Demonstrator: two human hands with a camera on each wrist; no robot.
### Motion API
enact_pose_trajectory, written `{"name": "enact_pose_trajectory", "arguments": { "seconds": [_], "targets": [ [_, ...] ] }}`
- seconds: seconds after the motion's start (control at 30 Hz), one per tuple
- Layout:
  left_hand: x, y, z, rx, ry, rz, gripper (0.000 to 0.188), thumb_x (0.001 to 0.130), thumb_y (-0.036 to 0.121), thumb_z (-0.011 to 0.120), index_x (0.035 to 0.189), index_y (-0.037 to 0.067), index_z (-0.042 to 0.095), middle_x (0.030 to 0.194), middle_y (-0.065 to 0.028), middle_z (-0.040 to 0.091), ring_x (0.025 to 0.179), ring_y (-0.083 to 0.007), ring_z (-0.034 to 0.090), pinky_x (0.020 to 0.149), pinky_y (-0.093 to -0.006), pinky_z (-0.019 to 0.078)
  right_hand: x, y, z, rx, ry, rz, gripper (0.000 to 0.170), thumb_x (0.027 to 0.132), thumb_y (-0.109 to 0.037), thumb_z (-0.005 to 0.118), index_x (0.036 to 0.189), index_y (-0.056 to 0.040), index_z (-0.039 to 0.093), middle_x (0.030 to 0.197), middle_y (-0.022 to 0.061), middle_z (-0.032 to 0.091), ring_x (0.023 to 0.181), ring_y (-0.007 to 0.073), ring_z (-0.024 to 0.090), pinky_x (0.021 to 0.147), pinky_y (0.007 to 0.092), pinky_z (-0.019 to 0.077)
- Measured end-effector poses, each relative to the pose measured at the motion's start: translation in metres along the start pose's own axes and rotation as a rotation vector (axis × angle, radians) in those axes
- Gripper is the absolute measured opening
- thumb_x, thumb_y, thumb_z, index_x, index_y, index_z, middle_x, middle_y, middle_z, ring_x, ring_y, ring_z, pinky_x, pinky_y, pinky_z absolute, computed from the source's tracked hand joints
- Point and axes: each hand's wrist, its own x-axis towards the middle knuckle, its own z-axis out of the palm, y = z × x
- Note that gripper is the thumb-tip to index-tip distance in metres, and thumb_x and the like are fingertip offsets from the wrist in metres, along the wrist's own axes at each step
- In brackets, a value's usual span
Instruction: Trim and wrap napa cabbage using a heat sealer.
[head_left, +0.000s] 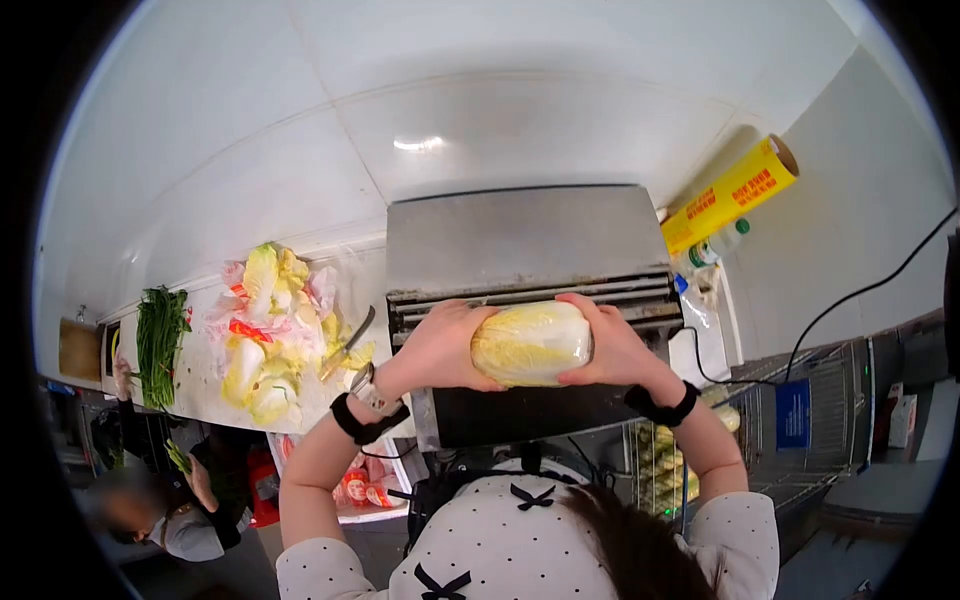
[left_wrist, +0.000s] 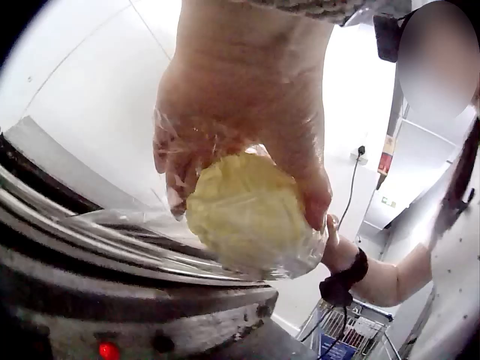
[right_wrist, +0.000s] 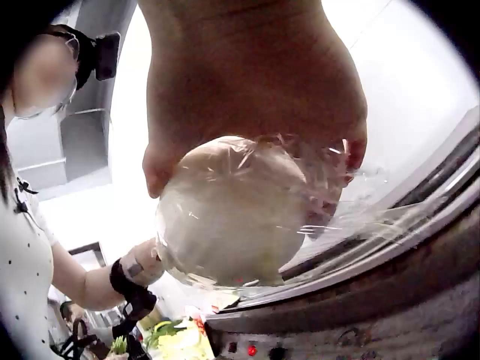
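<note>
A pale yellow napa cabbage (head_left: 532,344) lies sideways between both hands, over the front of a metal film-wrapping machine (head_left: 520,235). My left hand (head_left: 447,345) grips its leafy yellow end, fingers behind and thumb in front. The white stem end is held by my right hand (head_left: 612,345) in the same way. In the left wrist view, clear film covers the leafy end (left_wrist: 251,214) and stretches back to the machine's rollers. The right wrist view shows film drawn tight over the round white base (right_wrist: 232,214) and trailing off toward the rollers.
Left of the machine, loose cabbage leaves (head_left: 262,285), a knife (head_left: 350,342) and a bunch of green stalks (head_left: 160,345) lie on a white counter. A yellow film roll (head_left: 730,195) and a bottle (head_left: 718,243) are at right. Another person (head_left: 185,500) works at lower left.
</note>
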Motion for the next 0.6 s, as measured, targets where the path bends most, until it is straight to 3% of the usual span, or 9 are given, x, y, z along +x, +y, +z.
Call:
{"name": "enact_pose_trajectory", "arguments": {
  "seconds": [0.03, 0.07, 0.13, 0.2, 0.43, 0.57, 0.6],
  "targets": [
    [-0.008, 0.004, 0.008, -0.038, -0.035, -0.029, 0.083, 0.048, 0.043, 0.081, 0.114, 0.002, 0.052, 0.096, -0.0180, 0.060, 0.092, -0.0344, 0.055, 0.084, -0.0403, 0.0425, -0.010, -0.004, 0.006, 0.140, -0.002, 0.030, 0.088, 0.055, -0.037, 0.078, 0.127, -0.0065, 0.036, 0.107, 0.0183, 0.058, 0.097, 0.0334, 0.058, 0.084, 0.0370, 0.0453],
    [-0.015, 0.006, 0.016, -0.069, -0.066, -0.055, 0.083, 0.048, 0.043, 0.080, 0.114, 0.002, 0.053, 0.095, -0.0177, 0.061, 0.091, -0.0343, 0.056, 0.084, -0.0399, 0.0426, -0.023, -0.007, 0.012, 0.218, -0.059, 0.177, 0.088, 0.056, -0.038, 0.078, 0.127, -0.0072, 0.037, 0.105, 0.0196, 0.058, 0.098, 0.0339, 0.058, 0.085, 0.0369, 0.0449],
    [-0.024, 0.015, 0.026, -0.112, -0.170, -0.167, 0.081, 0.048, 0.045, 0.080, 0.112, 0.002, 0.054, 0.093, -0.0170, 0.061, 0.088, -0.0336, 0.057, 0.082, -0.0379, 0.0437, -0.040, -0.003, 0.033, 0.207, -0.040, 0.223, 0.088, 0.057, -0.039, 0.077, 0.128, -0.0091, 0.035, 0.104, 0.0206, 0.059, 0.097, 0.0348, 0.058, 0.084, 0.0376, 0.0458],
    [-0.033, 0.004, 0.047, -0.084, -0.105, -0.109, 0.079, 0.050, 0.049, 0.079, 0.109, 0.003, 0.055, 0.087, -0.0163, 0.062, 0.083, -0.0329, 0.059, 0.079, -0.0373, 0.0449, -0.047, 0.004, 0.046, 0.211, -0.067, 0.281, 0.087, 0.059, -0.039, 0.076, 0.130, -0.0105, 0.033, 0.104, 0.0209, 0.059, 0.097, 0.0355, 0.058, 0.083, 0.0376, 0.0460],
    [-0.070, -0.005, 0.108, -0.325, -0.469, -0.359, 0.081, 0.051, 0.050, 0.078, 0.113, 0.003, 0.054, 0.096, -0.0177, 0.063, 0.088, -0.0316, 0.061, 0.077, -0.0354, 0.0480, -0.096, 0.016, 0.095, 0.316, -0.214, 0.477, 0.081, 0.066, -0.041, 0.071, 0.130, -0.0131, 0.031, 0.104, 0.0209, 0.060, 0.096, 0.0378, 0.058, 0.083, 0.0385, 0.0466],
    [-0.085, 0.033, 0.084, -0.352, -0.530, -0.260, 0.079, 0.053, 0.046, 0.078, 0.113, 0.001, 0.052, 0.094, -0.0180, 0.063, 0.086, -0.0332, 0.060, 0.077, -0.0366, 0.0473, -0.125, -0.045, 0.079, 0.223, -0.256, 0.567, 0.084, 0.063, -0.033, 0.075, 0.131, -0.0112, 0.030, 0.109, 0.0194, 0.058, 0.101, 0.0354, 0.057, 0.087, 0.0370, 0.0447],
    [-0.088, 0.043, 0.074, -0.350, -0.503, -0.219, 0.078, 0.053, 0.045, 0.078, 0.113, 0.001, 0.052, 0.093, -0.0181, 0.062, 0.085, -0.0338, 0.060, 0.076, -0.0371, 0.0471, -0.131, -0.050, 0.078, 0.334, -0.241, 0.594, 0.087, 0.059, -0.031, 0.077, 0.130, -0.0099, 0.031, 0.110, 0.0191, 0.057, 0.104, 0.0358, 0.055, 0.089, 0.0382, 0.0429]
  ]
}}
